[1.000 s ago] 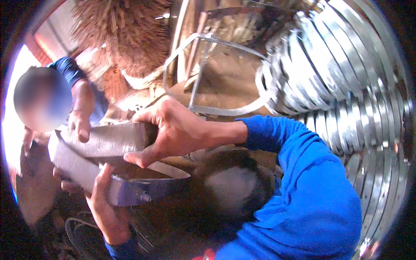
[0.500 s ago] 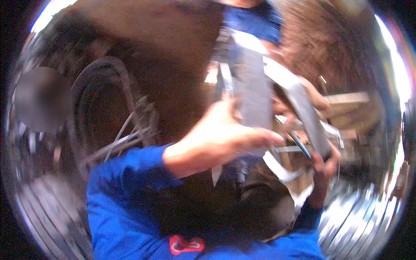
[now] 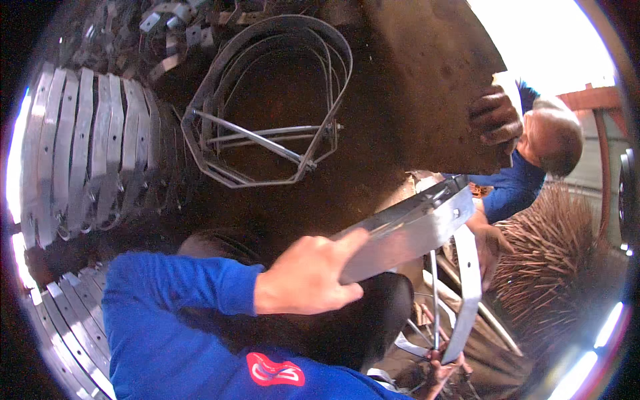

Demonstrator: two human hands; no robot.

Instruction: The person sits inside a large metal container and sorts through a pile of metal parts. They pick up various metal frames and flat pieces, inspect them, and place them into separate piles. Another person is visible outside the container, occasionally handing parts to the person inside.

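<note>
My left hand point(image 3: 310, 275) is closed around the rounded end of a wide grey metal band point(image 3: 407, 237), which slants up to the right and has a bolt near its far end. At the lower right my right hand point(image 3: 441, 373), partly visible, grips the lower end of a second bent metal band point(image 3: 469, 287) with a hole in it. A thin metal rod point(image 3: 436, 300) runs beside that band. Whether the two bands are joined cannot be made out. A co-worker's hand point(image 3: 490, 247) is just right of the second band.
Several nested metal hoops with cross rods point(image 3: 267, 140) lie on the brown ground ahead. Stacked metal strips point(image 3: 87, 147) line the left side, with loose brackets point(image 3: 173, 20) behind. A co-worker point(image 3: 520, 180) bends at the right, near a bundle of thin rods point(image 3: 547, 247).
The view has swung to the right, bringing the hoops and strips further into it. The bands, upright and blurred before, now tilt right. My right hand appears lower in the picture.
</note>
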